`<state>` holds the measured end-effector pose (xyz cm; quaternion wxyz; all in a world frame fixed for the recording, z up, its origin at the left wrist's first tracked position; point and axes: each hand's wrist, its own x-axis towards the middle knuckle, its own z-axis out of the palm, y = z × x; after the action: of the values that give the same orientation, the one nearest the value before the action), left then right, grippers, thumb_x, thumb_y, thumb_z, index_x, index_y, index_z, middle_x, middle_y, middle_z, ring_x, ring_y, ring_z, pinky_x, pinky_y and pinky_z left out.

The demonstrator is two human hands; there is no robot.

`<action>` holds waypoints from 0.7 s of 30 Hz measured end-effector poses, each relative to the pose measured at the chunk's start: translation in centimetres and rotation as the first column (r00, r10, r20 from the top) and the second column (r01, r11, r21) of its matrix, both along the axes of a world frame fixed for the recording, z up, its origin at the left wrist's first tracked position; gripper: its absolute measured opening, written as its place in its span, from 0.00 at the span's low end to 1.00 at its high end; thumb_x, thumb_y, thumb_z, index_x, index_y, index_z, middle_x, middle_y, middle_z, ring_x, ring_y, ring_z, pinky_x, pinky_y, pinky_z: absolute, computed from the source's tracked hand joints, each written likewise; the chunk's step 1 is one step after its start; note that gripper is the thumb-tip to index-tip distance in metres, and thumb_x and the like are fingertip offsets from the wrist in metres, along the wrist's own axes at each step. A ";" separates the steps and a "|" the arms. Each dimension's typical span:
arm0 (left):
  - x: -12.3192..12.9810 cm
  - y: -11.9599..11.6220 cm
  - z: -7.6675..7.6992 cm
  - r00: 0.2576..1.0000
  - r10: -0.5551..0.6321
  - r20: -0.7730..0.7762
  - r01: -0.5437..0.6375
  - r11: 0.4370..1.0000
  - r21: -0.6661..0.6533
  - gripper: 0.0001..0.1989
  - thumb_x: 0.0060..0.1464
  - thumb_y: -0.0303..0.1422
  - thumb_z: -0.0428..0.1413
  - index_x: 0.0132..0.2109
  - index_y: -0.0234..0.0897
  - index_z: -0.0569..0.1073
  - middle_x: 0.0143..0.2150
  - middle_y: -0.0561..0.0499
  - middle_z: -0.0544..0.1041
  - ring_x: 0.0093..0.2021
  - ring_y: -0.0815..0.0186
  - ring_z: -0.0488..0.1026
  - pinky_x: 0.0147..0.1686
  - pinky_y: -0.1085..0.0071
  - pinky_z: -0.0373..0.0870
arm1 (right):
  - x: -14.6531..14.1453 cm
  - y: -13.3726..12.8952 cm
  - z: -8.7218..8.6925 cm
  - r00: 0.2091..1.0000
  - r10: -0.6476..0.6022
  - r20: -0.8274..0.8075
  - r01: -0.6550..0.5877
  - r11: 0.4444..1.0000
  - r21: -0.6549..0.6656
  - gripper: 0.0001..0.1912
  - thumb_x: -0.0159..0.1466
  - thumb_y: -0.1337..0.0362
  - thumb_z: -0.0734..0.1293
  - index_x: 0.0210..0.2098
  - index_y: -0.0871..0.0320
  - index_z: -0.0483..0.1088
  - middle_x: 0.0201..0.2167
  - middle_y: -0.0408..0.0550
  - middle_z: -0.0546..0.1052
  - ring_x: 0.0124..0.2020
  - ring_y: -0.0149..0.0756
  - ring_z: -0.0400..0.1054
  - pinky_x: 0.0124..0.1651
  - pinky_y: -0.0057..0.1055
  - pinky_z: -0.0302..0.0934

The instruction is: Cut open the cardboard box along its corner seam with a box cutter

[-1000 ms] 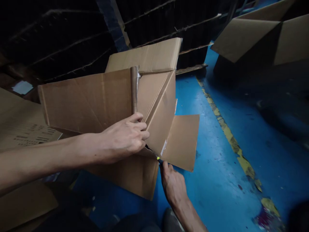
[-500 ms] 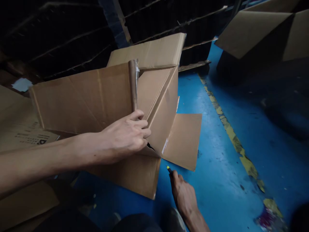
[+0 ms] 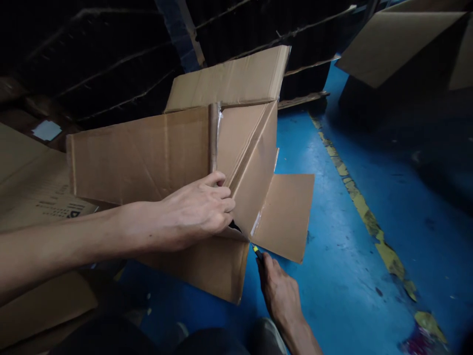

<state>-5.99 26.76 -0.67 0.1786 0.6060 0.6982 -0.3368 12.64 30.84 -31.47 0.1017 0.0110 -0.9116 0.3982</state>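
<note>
A brown cardboard box (image 3: 148, 158) stands half collapsed on the blue floor in front of me, flaps splayed out. My left hand (image 3: 199, 207) grips its taped corner seam, fingers curled over the edge. Below it, my right hand (image 3: 279, 291) holds a small knife (image 3: 257, 252) with a yellow tip. The tip sits right at the box's lower corner, beside a loose strip of clear tape (image 3: 255, 224). One flap (image 3: 286, 214) lies flat toward the right.
Flattened cardboard sheets (image 3: 33, 187) lie at my left. Dark stacked pallets (image 3: 111, 64) fill the back. Another open box (image 3: 399, 44) sits at the upper right. A worn yellow line (image 3: 369, 227) crosses the blue floor (image 3: 343, 276). My shoe (image 3: 266, 340) shows at the bottom.
My right hand pulled the knife down away from the box corner, then brought it back up to the corner. My left hand kept its grip on the seam.
</note>
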 end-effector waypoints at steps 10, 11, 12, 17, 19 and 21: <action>0.1 0.1 0.2 1.000 0.014 0.014 -0.014 1.000 -0.013 0.03 0.57 0.29 0.58 0.38 0.40 0.71 0.36 0.52 0.70 0.40 0.60 0.64 0.54 0.50 0.56 | -0.3 0.0 0.1 0.999 0.021 0.027 -0.020 0.999 -0.043 0.10 0.70 0.63 0.63 0.51 0.54 0.68 0.33 0.38 0.75 0.31 0.26 0.73 0.30 0.28 0.45; 0.1 0.1 0.2 1.000 0.013 0.010 -0.013 1.000 -0.013 0.03 0.58 0.28 0.57 0.38 0.40 0.71 0.36 0.52 0.70 0.40 0.60 0.65 0.54 0.50 0.56 | -0.5 0.2 0.2 0.995 0.050 0.092 -0.045 0.997 -0.058 0.11 0.71 0.63 0.61 0.52 0.53 0.68 0.35 0.39 0.75 0.33 0.26 0.74 0.30 0.28 0.44; 0.1 0.1 0.2 1.000 0.015 0.008 -0.015 1.000 -0.012 0.03 0.57 0.27 0.57 0.38 0.40 0.71 0.36 0.52 0.71 0.40 0.60 0.65 0.54 0.50 0.56 | -0.7 0.3 0.5 0.981 0.096 0.168 -0.084 0.993 -0.077 0.12 0.72 0.62 0.59 0.53 0.51 0.69 0.36 0.39 0.75 0.34 0.27 0.74 0.31 0.28 0.43; 0.1 0.2 0.2 1.000 0.020 0.021 -0.020 1.000 0.009 0.03 0.55 0.27 0.56 0.36 0.40 0.71 0.35 0.51 0.71 0.38 0.60 0.65 0.53 0.51 0.56 | -3.7 0.9 3.7 0.814 0.334 0.475 -0.281 0.943 -0.180 0.19 0.74 0.67 0.53 0.59 0.48 0.65 0.46 0.44 0.75 0.46 0.31 0.75 0.33 0.28 0.37; 0.2 0.4 0.2 1.000 0.005 0.015 -0.005 1.000 0.011 0.03 0.55 0.26 0.55 0.35 0.39 0.71 0.34 0.52 0.70 0.38 0.60 0.65 0.52 0.52 0.56 | -4.8 0.9 4.9 0.765 0.360 0.534 -0.329 0.931 -0.158 0.20 0.73 0.69 0.51 0.58 0.50 0.65 0.47 0.46 0.74 0.48 0.34 0.74 0.34 0.29 0.37; 0.2 0.7 0.3 1.000 -0.003 -0.001 0.003 1.000 0.014 0.04 0.55 0.25 0.55 0.35 0.38 0.72 0.34 0.52 0.70 0.37 0.60 0.65 0.52 0.52 0.56 | -5.3 0.7 5.2 0.741 0.368 0.562 -0.364 0.923 -0.125 0.22 0.73 0.70 0.49 0.59 0.51 0.63 0.49 0.48 0.73 0.48 0.36 0.74 0.34 0.29 0.39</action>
<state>-5.75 27.46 -0.39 0.1735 0.6079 0.6998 -0.3325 7.33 31.56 -26.27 -0.2583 0.0685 -0.8777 0.3978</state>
